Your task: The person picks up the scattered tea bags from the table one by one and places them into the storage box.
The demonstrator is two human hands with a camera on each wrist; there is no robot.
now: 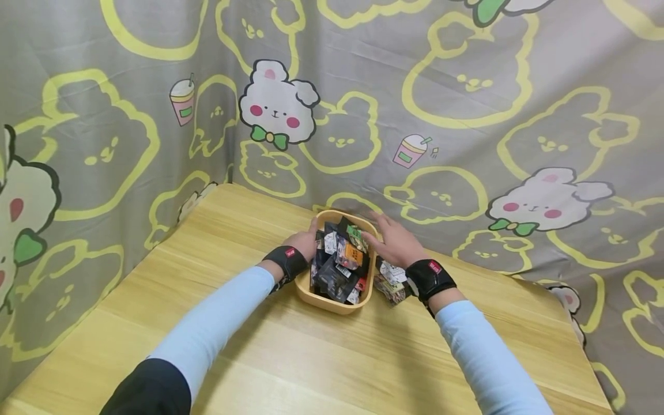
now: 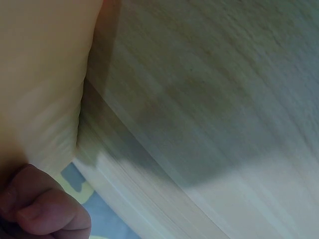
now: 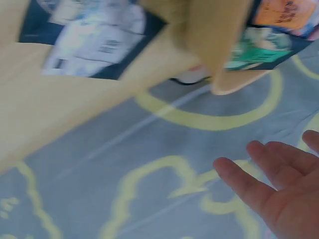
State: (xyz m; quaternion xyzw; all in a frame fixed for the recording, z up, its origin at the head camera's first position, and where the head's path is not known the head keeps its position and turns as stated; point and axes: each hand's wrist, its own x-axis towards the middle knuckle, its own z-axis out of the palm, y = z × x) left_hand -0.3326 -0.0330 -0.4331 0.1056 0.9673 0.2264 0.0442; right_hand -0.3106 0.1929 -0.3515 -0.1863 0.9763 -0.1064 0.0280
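A light orange plastic basket [image 1: 329, 304] stands on the wooden table, filled with small flat packets [image 1: 336, 279], mostly dark, with an orange-labelled one and a green one near the top. My left hand [image 1: 305, 243] holds the basket's left side near the far end, thumb at the rim; in the left wrist view its fingers [image 2: 52, 211] curl against the outer wall. Over the right rim my right hand [image 1: 398, 243] is held with fingers spread and nothing in them. Several loose packets [image 1: 392, 283] lie on the table beside the basket, below the right wrist.
The wooden table [image 1: 249, 351] runs back to a grey curtain [image 1: 358, 63] with yellow outlines and white cartoon rabbits. The curtain hangs right behind the basket and along the left side. Each wrist wears a black strap [image 1: 432, 280].
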